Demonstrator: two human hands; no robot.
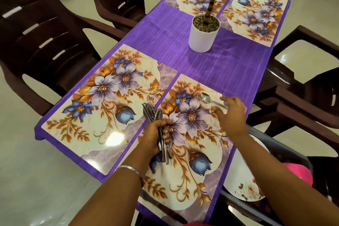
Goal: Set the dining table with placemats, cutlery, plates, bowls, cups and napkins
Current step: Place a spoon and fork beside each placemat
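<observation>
My left grip clutches the cutlery bundle, my right grip, fingers loosely spread, sets a spoon at the placemat's two o'clock; loose pieces might slip.

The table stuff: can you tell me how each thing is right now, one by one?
Four placemats: flat on the purple cloth, no plates on them.
Spoon: on the near right placemat, handle at the right hand's fingers.
Cutlery bundle: gripped in the left hand.
Right hand: over the spoon's handle; grip unclear.
Plant pot: upright, mid-table.
Plates: beside the table, not set.
</observation>
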